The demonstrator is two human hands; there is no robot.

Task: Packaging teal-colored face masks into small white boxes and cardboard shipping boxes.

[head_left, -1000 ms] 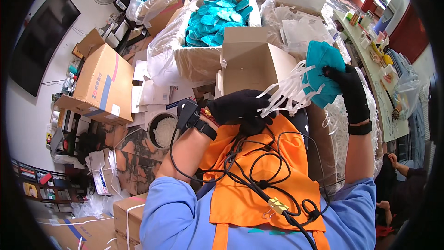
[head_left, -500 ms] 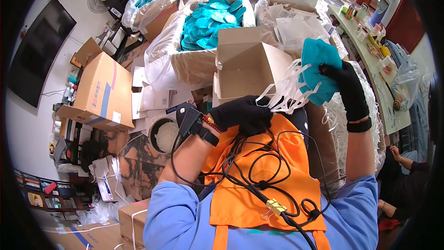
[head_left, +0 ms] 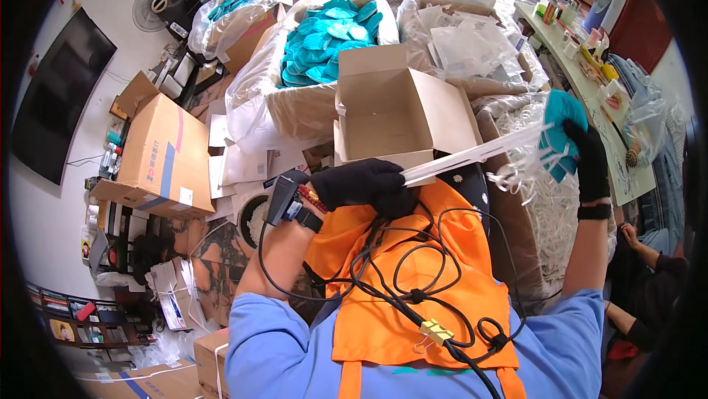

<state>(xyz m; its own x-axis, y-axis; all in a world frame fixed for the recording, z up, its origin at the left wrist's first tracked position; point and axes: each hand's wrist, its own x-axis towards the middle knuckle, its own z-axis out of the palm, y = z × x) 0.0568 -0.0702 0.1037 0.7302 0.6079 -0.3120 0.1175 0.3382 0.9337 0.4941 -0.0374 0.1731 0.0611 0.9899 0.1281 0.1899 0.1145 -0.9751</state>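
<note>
A stack of teal face masks [head_left: 558, 133] is gripped in my black-gloved right hand [head_left: 588, 154], raised at the right above a bin of white straps. My left hand [head_left: 366, 186], also gloved in black, is closed on the ends of the masks' white straps [head_left: 479, 154]. Those straps run taut between the two hands, while a few looser ones dangle under the masks. Just beyond my left hand stands an open cardboard box [head_left: 387, 125], with no masks visible inside.
A plastic-lined box of teal masks [head_left: 324, 41] stands ahead, beside a box of clear plastic bags [head_left: 472, 49]. White straps fill a bin [head_left: 549, 207] at right. A carton [head_left: 166, 155] sits left. Cables [head_left: 413, 281] lie over my orange apron. Another person's arm [head_left: 645, 251] shows far right.
My right hand has moved right and slightly down with the masks, away from my left hand. The straps, bunched and slack before, are now stretched straight between the hands.
</note>
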